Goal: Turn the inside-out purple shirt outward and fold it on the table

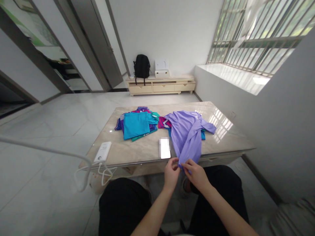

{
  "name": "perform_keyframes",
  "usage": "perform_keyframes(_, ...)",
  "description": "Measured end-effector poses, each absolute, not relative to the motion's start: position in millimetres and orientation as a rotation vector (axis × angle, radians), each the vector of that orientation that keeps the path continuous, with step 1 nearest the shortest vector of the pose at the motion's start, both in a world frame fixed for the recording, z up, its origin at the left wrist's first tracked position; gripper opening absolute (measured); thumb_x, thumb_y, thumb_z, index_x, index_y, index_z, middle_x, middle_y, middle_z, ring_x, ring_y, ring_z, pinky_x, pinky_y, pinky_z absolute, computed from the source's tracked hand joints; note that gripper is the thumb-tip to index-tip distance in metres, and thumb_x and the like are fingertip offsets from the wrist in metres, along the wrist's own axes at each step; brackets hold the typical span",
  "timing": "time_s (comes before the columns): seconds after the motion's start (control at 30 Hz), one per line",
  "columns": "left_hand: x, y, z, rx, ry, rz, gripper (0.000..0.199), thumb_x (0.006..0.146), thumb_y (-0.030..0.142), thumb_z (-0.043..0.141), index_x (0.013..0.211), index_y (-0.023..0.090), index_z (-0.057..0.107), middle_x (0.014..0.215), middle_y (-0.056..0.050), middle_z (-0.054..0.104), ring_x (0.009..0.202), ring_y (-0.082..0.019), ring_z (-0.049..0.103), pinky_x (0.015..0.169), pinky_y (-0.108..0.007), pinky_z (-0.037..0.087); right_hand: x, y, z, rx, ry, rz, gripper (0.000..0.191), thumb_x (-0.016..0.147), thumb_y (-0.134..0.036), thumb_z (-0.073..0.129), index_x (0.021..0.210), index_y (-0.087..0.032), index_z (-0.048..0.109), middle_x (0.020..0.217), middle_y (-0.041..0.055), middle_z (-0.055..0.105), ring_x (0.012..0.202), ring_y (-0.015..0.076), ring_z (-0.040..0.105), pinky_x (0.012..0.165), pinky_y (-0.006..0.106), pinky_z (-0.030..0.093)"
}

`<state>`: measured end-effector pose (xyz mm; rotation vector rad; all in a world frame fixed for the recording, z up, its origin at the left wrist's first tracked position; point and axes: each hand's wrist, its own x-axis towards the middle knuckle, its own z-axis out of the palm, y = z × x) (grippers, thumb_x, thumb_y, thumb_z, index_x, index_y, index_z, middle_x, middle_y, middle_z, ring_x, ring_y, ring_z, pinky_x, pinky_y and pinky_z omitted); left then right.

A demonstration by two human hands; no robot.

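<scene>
A lavender long-sleeved shirt (pixel 187 131) lies spread on the right half of the coffee table (pixel 140 152), its near end hanging over the front edge. My left hand (pixel 171 172) pinches the left corner of that hanging end. On its other side my right hand (pixel 195 173) grips the same bit of cloth between thumb and fingers. Just left of the shirt rests a phone (pixel 165 148) with a bright white screen. Blue and pink patterned cloth (pixel 164 122) peeks out from under the shirt. What my fingertips cover cannot be made out.
Folded turquoise clothes (pixel 136 125) sit on a patterned pile at the table's left. A white power strip (pixel 102 152) with cables lies at the front left corner. Beyond, a low cabinet (pixel 162 87) carries a black backpack (pixel 142 66) and a white box (pixel 161 65). A barred window is at right.
</scene>
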<state>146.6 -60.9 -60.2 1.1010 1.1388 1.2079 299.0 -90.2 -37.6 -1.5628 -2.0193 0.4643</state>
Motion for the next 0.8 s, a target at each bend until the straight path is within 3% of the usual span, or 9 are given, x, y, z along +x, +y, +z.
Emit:
perform_keyframes(0.17,144.9,-66.1,-59.4,1.151,1.159,1.209,0.034,0.075,0.006,0.063,0.108,0.015,0.068,0.105,-0.009,0.076,0.083,-0.018,0.075,0.081,-0.031,0.060,295.1,-95.0,-40.8,-1.576,-2.087,0.392,0.038,0.098,-0.017,0.047,0.125,-0.025,0.072,0.100,0.0074,0.066,0.086,0.0208,0.069,0.078,0.028,0.054)
perform_keyframes(0.27,143.2,-68.8,-54.6,1.225,1.138,1.224,0.035,0.077,0.008,0.063,0.111,0.017,0.071,0.117,-0.011,0.072,0.099,-0.020,0.073,0.087,-0.032,0.059,293.8,-96.0,-41.8,-1.577,-2.098,0.369,0.037,0.099,-0.018,0.045,0.124,-0.023,0.072,0.102,0.0086,0.066,0.086,0.0218,0.069,0.078,0.030,0.055)
perform_keyframes(0.37,141.7,-70.6,-47.5,1.341,1.105,1.228,0.024,0.084,0.015,0.064,0.104,0.020,0.077,0.122,-0.010,0.070,0.113,-0.023,0.067,0.094,-0.034,0.056,294.0,-98.9,-42.4,-1.568,-2.071,0.369,0.035,0.100,-0.020,0.044,0.124,-0.022,0.070,0.103,0.0086,0.065,0.088,0.0221,0.069,0.080,0.032,0.057)
perform_keyframes(0.53,147.8,-65.3,-42.2,1.420,1.152,1.236,0.018,0.090,0.021,0.062,0.092,0.018,0.079,0.109,-0.011,0.074,0.103,-0.024,0.070,0.094,-0.039,0.056,292.4,-107.6,-57.0,-1.581,-1.809,0.355,0.030,0.095,-0.029,0.055,0.125,-0.025,0.060,0.116,0.0089,0.062,0.104,0.0246,0.068,0.091,0.037,0.058)
perform_keyframes(0.7,166.2,-62.6,-32.7,1.357,1.106,1.227,0.025,0.084,0.015,0.062,0.101,0.020,0.079,0.131,-0.012,0.069,0.086,-0.020,0.073,0.073,-0.034,0.062,287.1,-108.8,-91.1,-1.765,-1.537,0.282,0.066,0.084,-0.035,0.065,0.145,-0.028,0.040,0.142,0.0139,0.048,0.128,0.0353,0.057,0.091,0.047,0.059)
perform_keyframes(0.8,172.6,-66.7,-17.3,1.362,0.969,1.198,0.026,0.085,0.013,0.060,0.095,0.022,0.081,0.121,-0.009,0.076,0.085,-0.021,0.075,0.078,-0.037,0.063,294.0,-102.3,-106.1,-1.846,-1.497,0.235,0.065,0.085,-0.032,0.059,0.148,-0.027,0.042,0.142,0.0146,0.049,0.125,0.0356,0.060,0.087,0.047,0.060)
